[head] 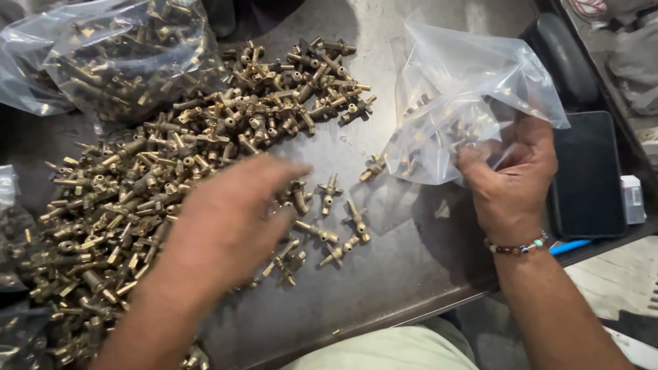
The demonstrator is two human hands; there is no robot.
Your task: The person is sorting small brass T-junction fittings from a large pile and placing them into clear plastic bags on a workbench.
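Brass fittings (327, 233) lay loose and scattered just past the fingertips of the left hand (229, 223), which hovered palm-down over the grey metal table (384, 294) with its fingers spread and somewhat blurred; whether it already pinched a piece underneath could not be told. These small T-shaped parts pointed every way, with no common long axis, and sat between the two hands, clearly nearer the left one. To the right, the right hand (510, 181) gripped a clear plastic bag (466, 89) by its lower edge, the mouth drooping toward the loose pieces, with a few fittings already inside. Beyond the left hand spread the big heap of fittings (171, 157), running away up the table, and farther still sat a full plastic bag (123, 55). A dark phone (589, 175) lay just beyond the right hand.
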